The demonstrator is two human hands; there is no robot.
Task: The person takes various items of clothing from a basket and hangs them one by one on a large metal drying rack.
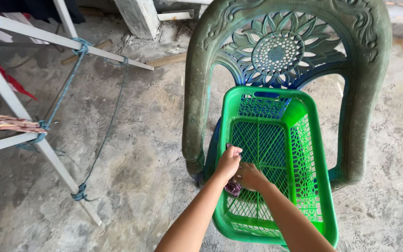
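A bright green plastic laundry basket (304, 140) rests on the seat of a dark green plastic armchair (364, 93). Both of my hands are inside the basket at its near left side. My left hand (228, 162) and my right hand (249, 176) are closed together on a small dark purple piece of cloth (232, 188), which shows just below my fingers. Most of the cloth is hidden by my hands. Nothing else shows through the basket's mesh floor.
A white drying rack (33, 135) tied with blue-green rope (64, 88) stands at the left, with a striped cloth (5, 123) and red cloth hung on it. Bare concrete floor (136, 163) surrounds the chair. A concrete post (138, 16) stands behind.
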